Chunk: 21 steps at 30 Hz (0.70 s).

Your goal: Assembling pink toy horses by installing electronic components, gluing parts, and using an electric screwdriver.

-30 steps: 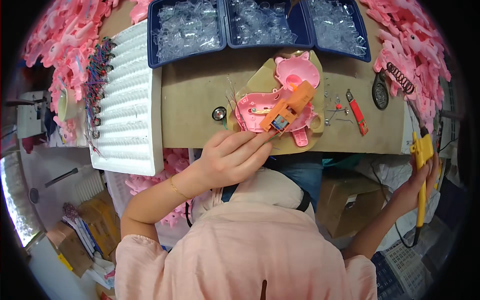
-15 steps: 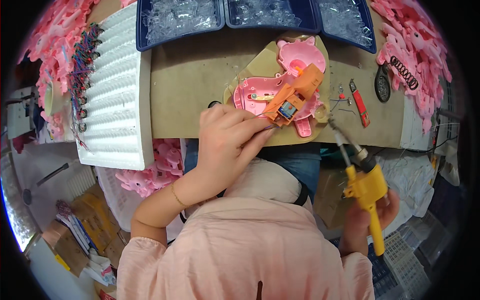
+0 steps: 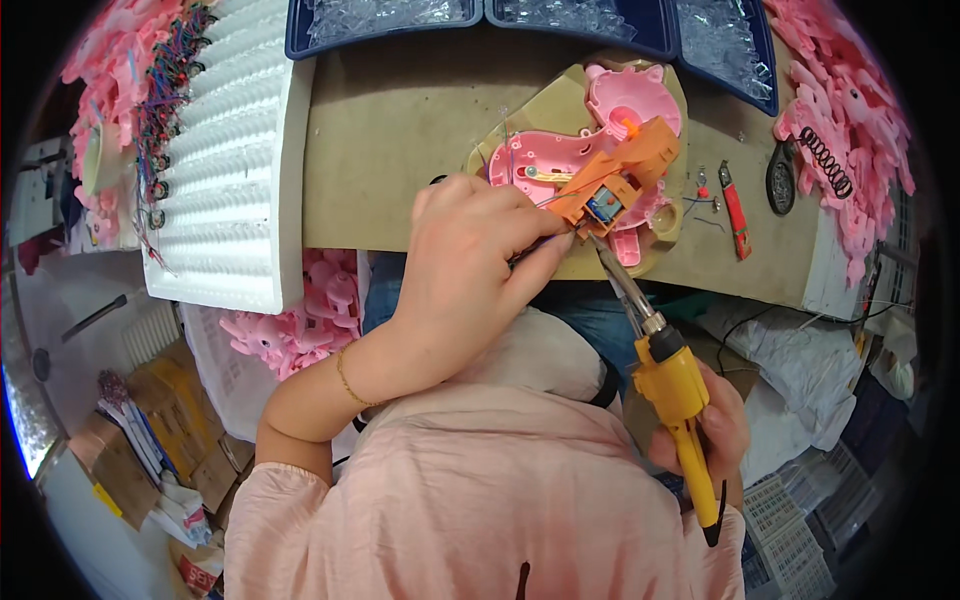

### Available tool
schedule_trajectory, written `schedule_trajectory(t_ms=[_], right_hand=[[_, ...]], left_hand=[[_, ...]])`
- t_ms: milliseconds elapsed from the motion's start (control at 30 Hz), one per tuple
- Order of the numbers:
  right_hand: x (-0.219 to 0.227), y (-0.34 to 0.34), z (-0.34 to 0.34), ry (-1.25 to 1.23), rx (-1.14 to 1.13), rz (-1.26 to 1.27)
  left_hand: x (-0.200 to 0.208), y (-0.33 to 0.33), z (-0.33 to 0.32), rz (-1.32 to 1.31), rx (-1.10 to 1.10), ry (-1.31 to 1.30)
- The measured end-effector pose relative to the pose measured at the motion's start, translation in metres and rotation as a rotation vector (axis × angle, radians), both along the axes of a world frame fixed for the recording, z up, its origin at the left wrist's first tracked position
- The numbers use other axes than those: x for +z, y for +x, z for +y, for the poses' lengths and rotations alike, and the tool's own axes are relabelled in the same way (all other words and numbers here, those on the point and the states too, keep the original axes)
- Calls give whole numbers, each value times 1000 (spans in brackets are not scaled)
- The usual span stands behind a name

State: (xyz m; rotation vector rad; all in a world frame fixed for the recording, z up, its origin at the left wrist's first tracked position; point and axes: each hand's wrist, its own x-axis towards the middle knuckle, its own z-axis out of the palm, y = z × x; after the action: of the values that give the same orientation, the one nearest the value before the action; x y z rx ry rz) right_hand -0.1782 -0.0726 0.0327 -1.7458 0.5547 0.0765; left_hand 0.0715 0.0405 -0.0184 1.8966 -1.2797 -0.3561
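Observation:
A pink plastic toy shell half (image 3: 540,150) lies in a beige shaped holder (image 3: 555,98) on the table. On the shell rests an orange plastic housing (image 3: 645,150) with a small blue part (image 3: 604,205) in its opening. My left hand (image 3: 470,245) is closed at the housing's near-left side, pinching a thin wire (image 3: 577,229) between thumb and fingers; the wire's end is partly hidden. My right hand (image 3: 722,425) grips a yellow soldering iron (image 3: 670,385) from below right. Its tip is at the housing's near edge, close to my left fingertips; whether it touches I cannot tell.
A white ridged foam tray (image 3: 235,150) with wired motors (image 3: 158,190) stands left. Blue bins (image 3: 480,22) of clear parts line the back. Right lie a red cutter knife (image 3: 735,210), a black oval object (image 3: 781,178), a coil spring (image 3: 825,160) and piled pink shells (image 3: 860,100).
My right hand has brought the soldering iron left and up, from beside the holder to the orange housing's near edge. My left hand stays at the wire. The whole view has shifted slightly.

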Motion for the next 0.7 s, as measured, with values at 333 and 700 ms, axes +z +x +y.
schedule_trajectory(t_ms=[333, 700], right_hand=[[3, 15, 0, -332, 99, -76], [8, 29, -2, -201, 124, -40]], left_hand=[[6, 5, -1, 21, -17, 66], [9, 4, -4, 15, -12, 78]])
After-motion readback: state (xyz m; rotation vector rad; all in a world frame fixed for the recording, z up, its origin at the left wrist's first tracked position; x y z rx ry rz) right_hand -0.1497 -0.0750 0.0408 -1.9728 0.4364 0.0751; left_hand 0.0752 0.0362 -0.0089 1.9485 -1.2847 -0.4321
